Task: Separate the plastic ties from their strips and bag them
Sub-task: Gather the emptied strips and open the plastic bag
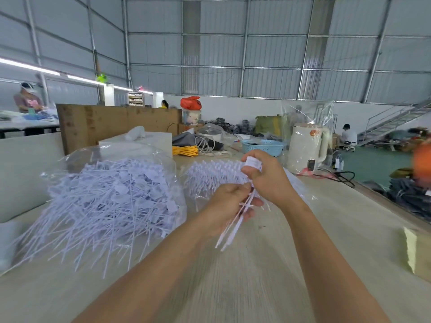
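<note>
From the head camera, both bare hands meet over the pale wooden worktop [256, 276], a little right of centre. The left hand [227, 207] has its fingers curled round a small bunch of white plastic ties [235, 223], whose thin tails hang down and toward the near edge. The right hand [265, 177] sits just above and touching it, its fingers pinching the upper end of the same bunch, with a small white tag [253, 162] showing at the fingertips on its far side.

To the left lies a clear plastic bag [121, 159] heaped with loose ties [105, 201], many tails spilling out onto the worktop toward the near left. Just beyond the hands rests a stack of ties on their strips [214, 173], partly hidden by the hands.

Farther off stand a blue basket [263, 145] and, to its right, a white kettle [305, 148] wrapped in clear film.
</note>
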Demonstrator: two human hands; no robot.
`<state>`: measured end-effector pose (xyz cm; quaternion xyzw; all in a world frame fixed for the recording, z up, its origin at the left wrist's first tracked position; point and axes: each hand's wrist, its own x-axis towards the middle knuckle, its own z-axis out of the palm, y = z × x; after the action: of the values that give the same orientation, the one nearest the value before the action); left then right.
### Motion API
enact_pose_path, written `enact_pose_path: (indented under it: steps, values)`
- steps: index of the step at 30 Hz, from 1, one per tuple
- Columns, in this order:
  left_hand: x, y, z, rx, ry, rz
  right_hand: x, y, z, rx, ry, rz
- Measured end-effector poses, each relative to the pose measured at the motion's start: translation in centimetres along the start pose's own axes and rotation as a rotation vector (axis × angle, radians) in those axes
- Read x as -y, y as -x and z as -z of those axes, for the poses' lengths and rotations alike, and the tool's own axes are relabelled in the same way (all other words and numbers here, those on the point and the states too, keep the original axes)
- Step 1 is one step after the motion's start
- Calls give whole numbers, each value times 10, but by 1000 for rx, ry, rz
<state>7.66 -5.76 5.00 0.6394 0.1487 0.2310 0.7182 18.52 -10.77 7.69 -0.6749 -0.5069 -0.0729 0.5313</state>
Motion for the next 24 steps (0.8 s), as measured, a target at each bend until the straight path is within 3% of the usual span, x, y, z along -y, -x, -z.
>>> enact_pose_path:
  steps: [5, 8, 10, 13, 16, 19, 22, 24]
  values:
    - [-8, 10, 27, -236, -509, -438, 19, 5, 0, 58, -122, 38]
    - [-22, 19, 62, -631, -509, -779, 23, 5, 3, 45, -201, 5]
    - [-27, 19, 97, -899, -523, -880, 16, 5, 5, 10, -150, -17]
    - [-20, 12, 148, -1110, -759, -700, -8, 3, 3, -59, -30, -108]
    - [2, 4, 176, -1012, -1105, -302, -42, 8, -6, -47, 163, -240]
    - [11, 0, 172, -867, -1372, 39, -75, 18, -22, 84, 369, -291]
    - [7, -7, 161, -869, -1624, 177, -97, 25, -41, 269, 548, -297]
    - [8, -10, 153, -961, -1666, 126, -106, 25, -53, 357, 683, -315]
